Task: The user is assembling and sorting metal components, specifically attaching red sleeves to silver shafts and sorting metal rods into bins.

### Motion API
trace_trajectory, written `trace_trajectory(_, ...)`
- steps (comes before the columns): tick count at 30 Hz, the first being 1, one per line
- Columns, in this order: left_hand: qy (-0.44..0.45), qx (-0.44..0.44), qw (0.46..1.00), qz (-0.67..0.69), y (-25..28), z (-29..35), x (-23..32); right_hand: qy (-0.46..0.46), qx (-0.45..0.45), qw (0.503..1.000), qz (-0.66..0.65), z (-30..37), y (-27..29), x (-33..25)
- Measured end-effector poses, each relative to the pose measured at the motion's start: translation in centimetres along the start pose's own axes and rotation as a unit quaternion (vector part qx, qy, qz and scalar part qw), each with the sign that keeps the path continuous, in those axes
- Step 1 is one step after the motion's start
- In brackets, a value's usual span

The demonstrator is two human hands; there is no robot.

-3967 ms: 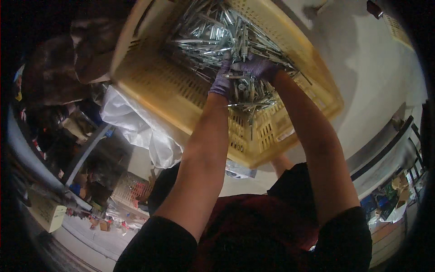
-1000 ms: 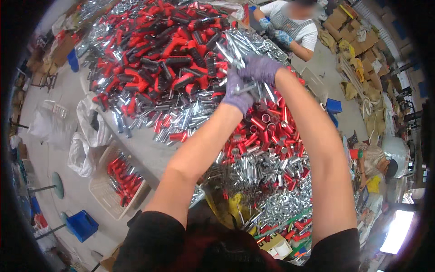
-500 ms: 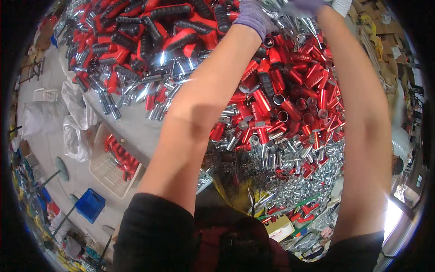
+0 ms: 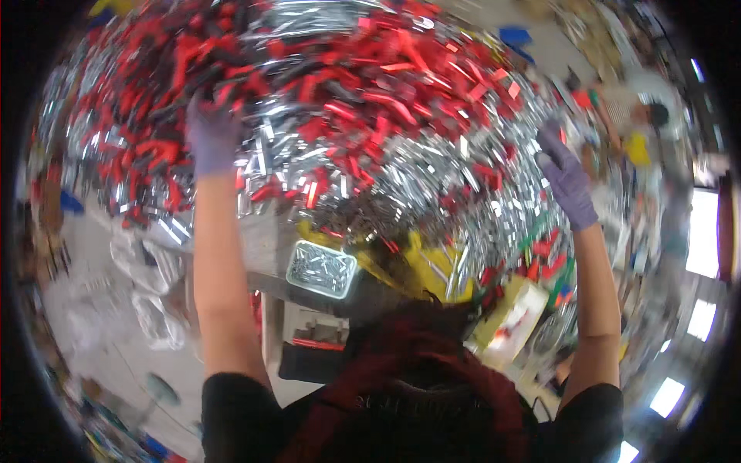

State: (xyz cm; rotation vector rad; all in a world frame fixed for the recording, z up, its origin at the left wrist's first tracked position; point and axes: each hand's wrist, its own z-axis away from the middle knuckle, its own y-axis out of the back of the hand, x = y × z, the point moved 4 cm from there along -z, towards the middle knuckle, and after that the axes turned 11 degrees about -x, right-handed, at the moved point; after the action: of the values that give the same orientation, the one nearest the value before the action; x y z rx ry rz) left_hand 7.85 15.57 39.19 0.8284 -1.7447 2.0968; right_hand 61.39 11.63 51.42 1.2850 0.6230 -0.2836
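Note:
My left hand point(image 4: 214, 139), in a purple glove, reaches into the red-and-black handles point(image 4: 181, 65) at the left of a large heap. Motion smears its fingers, and I cannot make out whether it holds anything. On the other side, my right hand point(image 4: 569, 181), also gloved in purple, hovers at the right edge of the heap with thumb and fingers apart. Nothing shows between them. Red metal pieces point(image 4: 401, 96) fill the heap's middle, with loose silver metal parts point(image 4: 432, 166) on its near side.
A white tray point(image 4: 342, 293) of small silver parts sits at the table's near edge. Yellow sheeting point(image 4: 436, 266) lies right of it, then a pale yellow box point(image 4: 513, 320). A person in a striped top point(image 4: 617, 108) is at the far right. White sacks point(image 4: 150, 266) lie at lower left.
My hands, close together at the top over silver parts, have moved wide apart and nearer to me. The view has swung, bringing the tray and a person into sight.

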Motion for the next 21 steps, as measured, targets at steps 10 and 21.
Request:
trace_trajectory(10, 0.162, 0.273, 0.947, -0.045, 19.7, 44.4, -6.6, -0.329, 0.212, 0.915, -0.101, 47.0, -5.0, 18.6)
trace_trajectory(21, 0.538, -0.125, 0.789, -0.268, 3.8, 55.9, -34.3, -0.545, 0.311, 0.612, -0.482, 91.4, -41.3, 14.5)
